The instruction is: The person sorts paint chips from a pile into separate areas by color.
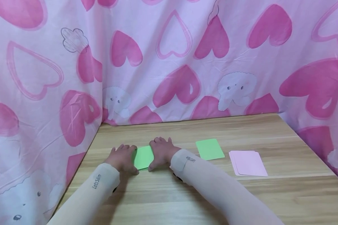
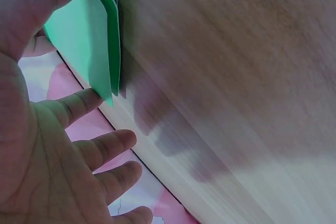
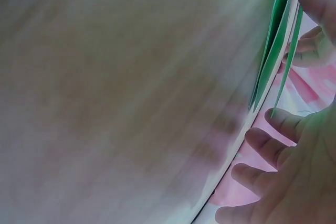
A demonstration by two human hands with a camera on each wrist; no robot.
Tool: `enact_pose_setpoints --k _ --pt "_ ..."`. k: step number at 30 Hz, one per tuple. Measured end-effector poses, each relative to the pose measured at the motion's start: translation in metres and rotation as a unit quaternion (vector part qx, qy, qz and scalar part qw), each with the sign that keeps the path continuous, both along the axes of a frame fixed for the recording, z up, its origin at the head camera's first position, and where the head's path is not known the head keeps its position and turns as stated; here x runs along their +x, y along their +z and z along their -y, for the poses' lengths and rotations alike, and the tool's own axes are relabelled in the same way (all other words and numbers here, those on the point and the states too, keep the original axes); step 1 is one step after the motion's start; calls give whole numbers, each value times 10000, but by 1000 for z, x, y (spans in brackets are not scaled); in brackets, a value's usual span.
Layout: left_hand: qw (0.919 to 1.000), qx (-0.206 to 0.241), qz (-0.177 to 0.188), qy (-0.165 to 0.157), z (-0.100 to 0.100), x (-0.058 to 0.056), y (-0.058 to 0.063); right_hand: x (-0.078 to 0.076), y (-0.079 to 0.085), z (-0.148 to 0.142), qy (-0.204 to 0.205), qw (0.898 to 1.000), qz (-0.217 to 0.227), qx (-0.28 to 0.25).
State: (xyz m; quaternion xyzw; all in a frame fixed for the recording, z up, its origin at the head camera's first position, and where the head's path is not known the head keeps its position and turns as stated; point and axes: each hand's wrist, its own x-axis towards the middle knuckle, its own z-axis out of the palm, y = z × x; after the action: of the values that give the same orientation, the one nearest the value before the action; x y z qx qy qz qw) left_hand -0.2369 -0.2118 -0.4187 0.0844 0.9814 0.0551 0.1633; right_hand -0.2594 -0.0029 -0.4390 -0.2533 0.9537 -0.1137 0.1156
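Note:
A small stack of green cards (image 1: 143,157) is between my two hands at the left of the table. My left hand (image 1: 122,158) holds it by one side, thumb at the near corner and index finger at the far one. On the opposite side my right hand (image 1: 162,152) grips it the same way. In the left wrist view the green cards (image 2: 84,40) fan slightly apart at a corner, and the other left fingers spread free. Gaps also show between the green cards (image 3: 274,56) in the right wrist view. How many there are cannot be told.
To the right of my hands a lone green card (image 1: 210,149) lies flat on the wooden table (image 1: 298,193). Farther right are pink cards (image 1: 249,163), overlapping slightly out of line. A pink heart-patterned curtain (image 1: 146,81) borders the table at the back and sides.

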Motion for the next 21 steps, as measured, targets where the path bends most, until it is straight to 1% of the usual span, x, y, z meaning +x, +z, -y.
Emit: enact_pose_setpoints --k 5,7,10,14,17,21 --pt "10000 21 -8 -40 0 2 2 -3 0 -2 -28 9999 96 31" --pt "9999 48 -52 -137 -3 1 3 -4 1 -7 -61 9999 114 21" --pt "9991 156 -147 -365 -14 0 6 -7 3 -21 -108 9999 91 4" --pt "9974 353 -182 -597 -36 -4 13 -9 10 -48 -256 9996 46 -126" --pt "9963 413 -165 -741 -58 -6 17 -10 14 -74 -427 9987 76 -252" --pt "9939 429 -224 -986 -89 -6 16 -8 17 -114 -697 9970 119 -301"
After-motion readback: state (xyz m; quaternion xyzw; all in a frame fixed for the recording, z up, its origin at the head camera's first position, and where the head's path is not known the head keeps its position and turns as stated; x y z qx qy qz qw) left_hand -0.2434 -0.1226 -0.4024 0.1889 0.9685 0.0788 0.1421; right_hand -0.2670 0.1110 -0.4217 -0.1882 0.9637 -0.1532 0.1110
